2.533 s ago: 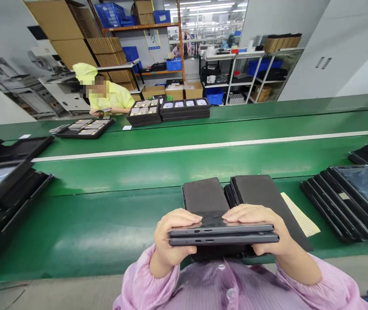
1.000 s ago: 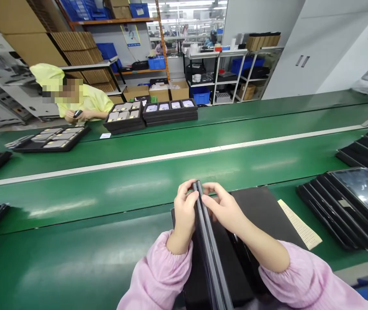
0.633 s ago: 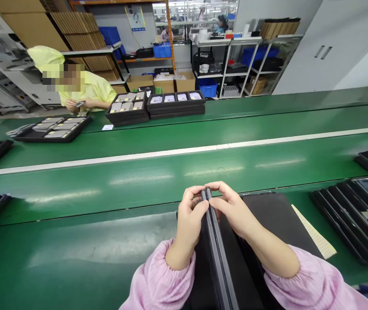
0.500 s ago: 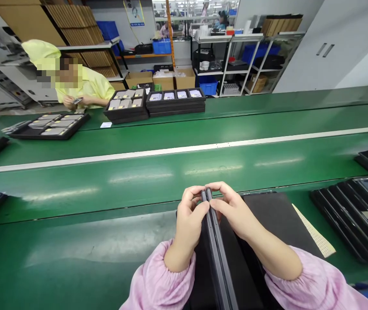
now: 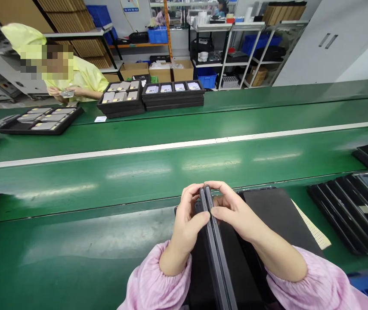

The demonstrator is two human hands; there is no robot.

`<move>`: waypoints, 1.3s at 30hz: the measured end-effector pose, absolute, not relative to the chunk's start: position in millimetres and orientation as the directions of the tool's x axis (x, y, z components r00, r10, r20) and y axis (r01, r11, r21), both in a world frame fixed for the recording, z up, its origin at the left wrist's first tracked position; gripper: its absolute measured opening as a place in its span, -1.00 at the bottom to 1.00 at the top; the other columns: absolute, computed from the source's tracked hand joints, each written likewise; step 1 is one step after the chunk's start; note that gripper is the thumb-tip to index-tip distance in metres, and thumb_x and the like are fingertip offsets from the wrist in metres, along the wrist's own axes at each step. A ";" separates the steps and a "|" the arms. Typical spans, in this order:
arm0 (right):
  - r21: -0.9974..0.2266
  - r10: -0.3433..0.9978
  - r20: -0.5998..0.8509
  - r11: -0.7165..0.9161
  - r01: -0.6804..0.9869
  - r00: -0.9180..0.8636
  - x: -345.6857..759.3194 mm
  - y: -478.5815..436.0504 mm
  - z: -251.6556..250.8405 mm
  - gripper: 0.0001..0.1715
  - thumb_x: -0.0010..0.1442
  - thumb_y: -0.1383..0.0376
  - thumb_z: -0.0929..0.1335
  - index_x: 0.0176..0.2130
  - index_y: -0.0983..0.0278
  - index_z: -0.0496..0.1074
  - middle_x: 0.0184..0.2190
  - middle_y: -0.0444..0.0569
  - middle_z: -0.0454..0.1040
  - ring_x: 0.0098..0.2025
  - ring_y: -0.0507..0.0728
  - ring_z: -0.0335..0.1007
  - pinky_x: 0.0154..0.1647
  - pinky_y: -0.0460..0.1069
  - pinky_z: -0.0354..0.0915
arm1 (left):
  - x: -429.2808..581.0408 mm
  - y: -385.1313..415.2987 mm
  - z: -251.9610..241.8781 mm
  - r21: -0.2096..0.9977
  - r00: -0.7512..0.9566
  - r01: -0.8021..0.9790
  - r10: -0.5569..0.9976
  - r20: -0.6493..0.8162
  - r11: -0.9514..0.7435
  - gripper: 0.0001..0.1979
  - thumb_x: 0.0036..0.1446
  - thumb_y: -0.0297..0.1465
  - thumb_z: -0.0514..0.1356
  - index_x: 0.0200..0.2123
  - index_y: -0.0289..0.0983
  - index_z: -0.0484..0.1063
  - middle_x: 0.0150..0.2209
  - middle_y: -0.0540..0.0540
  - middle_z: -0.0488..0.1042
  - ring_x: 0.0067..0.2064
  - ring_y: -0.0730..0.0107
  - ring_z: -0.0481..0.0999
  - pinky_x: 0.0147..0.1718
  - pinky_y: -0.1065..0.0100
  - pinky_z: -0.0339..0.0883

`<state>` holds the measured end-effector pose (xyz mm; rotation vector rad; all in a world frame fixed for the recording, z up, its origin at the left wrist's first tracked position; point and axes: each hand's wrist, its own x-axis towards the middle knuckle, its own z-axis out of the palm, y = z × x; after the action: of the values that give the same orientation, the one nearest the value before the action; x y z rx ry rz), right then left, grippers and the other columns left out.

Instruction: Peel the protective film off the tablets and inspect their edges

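Two thin dark grey slabs, which look like tablets, stand on edge side by side with their long narrow sides facing up. My left hand (image 5: 183,224) grips the left tablet (image 5: 214,254) near its far end, thumb on the near side and fingers over the far corner. The right tablet (image 5: 221,254) is pinched the same way by my right hand (image 5: 238,213). Their edges run close together, with a thin dark line between them. Beneath them lies a black flat surface (image 5: 242,262); the tablets' broad faces are mostly hidden.
A black pad (image 5: 267,211) and a dotted pale sheet (image 5: 313,226) lie to the right. Beyond them is a row of leaning black slabs (image 5: 335,215). Across the green bench (image 5: 138,185), a co-worker in yellow (image 5: 87,73) handles a small item beside black trays (image 5: 174,101).
My thumbs have slid slightly down the tablets' edges towards me; both hands keep their hold. The view has tilted a little downward. The co-worker's hands have shifted with their small item.
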<state>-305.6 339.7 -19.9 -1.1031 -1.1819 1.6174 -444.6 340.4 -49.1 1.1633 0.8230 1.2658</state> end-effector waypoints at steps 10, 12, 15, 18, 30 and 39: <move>-0.982 0.941 -0.124 -0.162 -0.099 -0.316 -302.1 339.2 -24.8 -0.33 -0.10 0.28 0.32 0.04 0.21 0.16 -0.56 -0.24 0.17 -0.50 0.07 0.18 -0.44 0.00 0.18 | -445.7 339.7 -51.0 0.953 0.213 -0.293 0.966 0.145 -0.079 -0.52 -0.07 -0.30 0.24 -0.01 -0.16 0.35 0.07 -0.15 0.26 0.09 0.03 0.30 0.06 0.05 0.22; -0.987 0.930 -0.109 -0.142 -0.069 -0.350 -299.5 338.1 -26.2 -0.27 -0.10 0.29 0.34 0.09 0.18 0.13 -0.50 -0.20 0.20 -0.44 0.08 0.18 -0.41 0.00 0.16 | -447.7 339.5 -53.7 0.951 0.245 -0.295 0.955 0.170 -0.093 -0.42 -0.11 -0.25 0.29 0.04 -0.15 0.31 0.12 -0.16 0.22 0.12 -0.01 0.27 0.08 0.03 0.21; -0.993 0.932 -0.095 -0.115 -0.036 -0.349 -296.7 337.0 -25.7 -0.21 -0.11 0.30 0.35 0.12 0.18 0.11 -0.39 -0.14 0.23 -0.39 0.08 0.17 -0.38 0.00 0.15 | -449.2 338.9 -54.6 0.956 0.274 -0.278 0.946 0.174 -0.096 -0.35 -0.13 -0.25 0.32 0.09 -0.14 0.28 0.15 -0.16 0.19 0.14 -0.02 0.26 0.10 0.02 0.18; -0.992 0.944 -0.071 -0.101 -0.078 -0.323 -296.0 337.4 -24.0 -0.20 -0.12 0.29 0.36 0.12 0.19 0.12 -0.31 -0.12 0.25 -0.39 0.06 0.16 -0.37 0.00 0.19 | -447.6 339.7 -53.4 0.958 0.276 -0.273 0.946 0.168 -0.091 -0.34 -0.12 -0.25 0.32 0.10 -0.15 0.26 0.18 -0.16 0.18 0.14 -0.02 0.27 0.11 0.03 0.19; -0.997 0.988 0.081 0.083 0.007 -0.129 -298.6 310.4 -33.3 -0.16 0.00 0.31 0.33 0.25 0.17 0.09 -0.04 -0.02 0.39 -0.25 0.12 0.35 -0.22 0.04 0.35 | -426.8 320.4 -64.5 0.929 0.035 -0.036 0.929 0.368 -0.367 -0.51 0.19 -0.22 0.12 0.18 -0.16 0.22 0.25 -0.14 0.19 0.30 0.11 0.11 0.26 0.12 0.00; -0.788 0.792 0.606 0.584 0.194 0.078 -314.1 255.1 -94.3 -0.52 0.35 0.21 0.11 0.20 0.16 0.26 0.20 0.01 0.27 0.25 0.19 0.15 0.25 0.23 0.11 | -420.5 258.5 -112.5 0.745 0.102 0.055 0.746 0.659 -0.665 -0.48 0.32 -0.13 -0.19 0.31 -0.03 -0.01 0.35 -0.01 0.02 0.35 0.22 0.00 0.30 0.13 -0.09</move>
<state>-314.1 255.1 -94.3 -0.8909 -1.4590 0.5503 -420.5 258.5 -112.5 1.8300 0.7813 1.6119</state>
